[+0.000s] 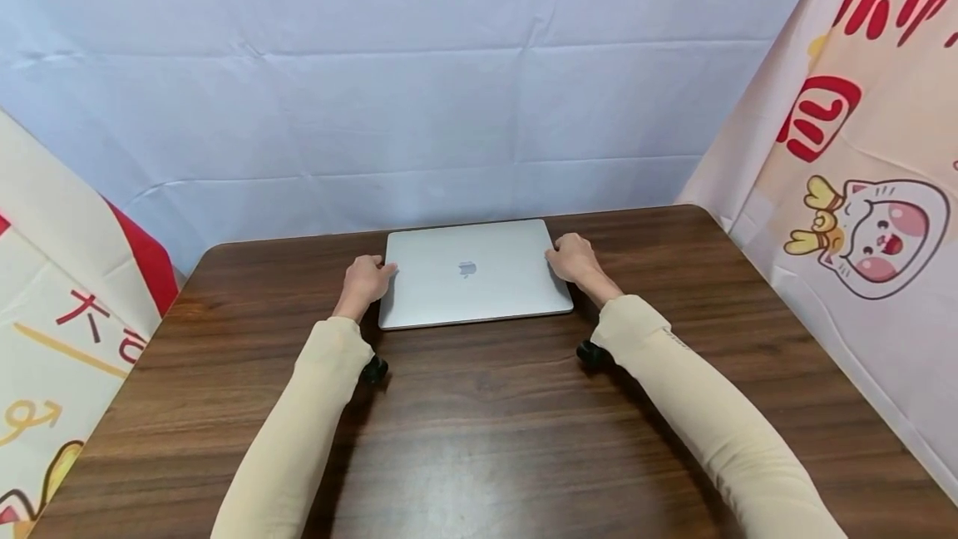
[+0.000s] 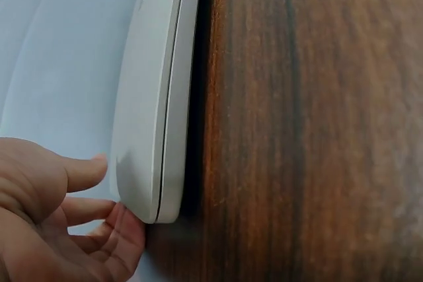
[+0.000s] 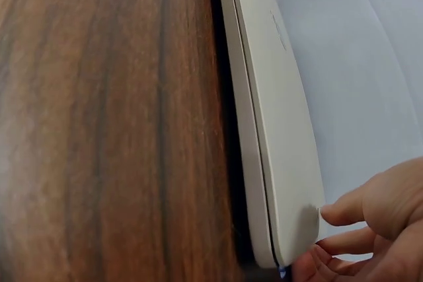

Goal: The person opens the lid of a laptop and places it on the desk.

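A closed silver laptop (image 1: 497, 285) with an apple logo on its lid lies near the far edge of the wooden table. The left hand (image 1: 365, 279) grips its left side, thumb over the lid and fingers curled at the side edge. On the opposite side, the right hand (image 1: 575, 259) holds the right edge with its thumb at the lid. In the left wrist view, the left fingers (image 2: 125, 239) meet the laptop's corner. The right thumb (image 3: 344, 209) touches the lid's edge in the right wrist view. The fingertips beneath the laptop are hidden.
The dark brown table (image 1: 479, 422) has rounded far corners. Behind it hangs a creased pale cloth (image 1: 419, 90). Printed cloths with red characters and cartoon figures hang at the left and right (image 1: 891, 248). Small black devices (image 1: 594, 354) sit under both cuffs.
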Demonstrator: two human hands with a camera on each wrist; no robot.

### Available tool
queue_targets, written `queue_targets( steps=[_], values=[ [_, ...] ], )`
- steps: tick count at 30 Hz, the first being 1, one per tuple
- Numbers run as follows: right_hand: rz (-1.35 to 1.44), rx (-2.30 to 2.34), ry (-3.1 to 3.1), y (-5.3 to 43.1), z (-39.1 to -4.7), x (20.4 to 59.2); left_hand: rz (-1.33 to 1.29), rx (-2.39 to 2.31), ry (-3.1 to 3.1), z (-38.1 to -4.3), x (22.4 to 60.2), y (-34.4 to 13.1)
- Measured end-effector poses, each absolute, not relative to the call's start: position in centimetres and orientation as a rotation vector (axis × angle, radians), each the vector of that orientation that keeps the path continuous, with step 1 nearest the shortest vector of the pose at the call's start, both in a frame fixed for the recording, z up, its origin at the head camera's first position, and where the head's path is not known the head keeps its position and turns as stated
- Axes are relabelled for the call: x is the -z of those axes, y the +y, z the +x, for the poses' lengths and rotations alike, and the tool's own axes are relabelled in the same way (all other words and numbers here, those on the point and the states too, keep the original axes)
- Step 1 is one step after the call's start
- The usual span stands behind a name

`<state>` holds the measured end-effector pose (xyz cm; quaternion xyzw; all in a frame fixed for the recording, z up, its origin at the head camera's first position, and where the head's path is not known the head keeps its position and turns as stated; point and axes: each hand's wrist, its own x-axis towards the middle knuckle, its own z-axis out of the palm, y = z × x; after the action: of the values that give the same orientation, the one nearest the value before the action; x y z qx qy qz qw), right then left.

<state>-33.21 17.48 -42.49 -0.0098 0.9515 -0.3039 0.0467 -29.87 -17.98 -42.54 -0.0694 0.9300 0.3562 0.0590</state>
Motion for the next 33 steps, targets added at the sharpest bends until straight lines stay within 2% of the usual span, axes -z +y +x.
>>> queue_targets(
  steps=[8, 33],
  values=[
    [0.019, 0.965, 2.860, 17.21, -33.22, 42.35, -0.161, -0.994, 2.836, -30.09, 42.39, -17.76],
    [0.152, 1.316, 2.811, 16.76, -32.41, 42.68, -0.278, -1.403, 2.751, -29.39, 42.62, -17.60]
  ],
)
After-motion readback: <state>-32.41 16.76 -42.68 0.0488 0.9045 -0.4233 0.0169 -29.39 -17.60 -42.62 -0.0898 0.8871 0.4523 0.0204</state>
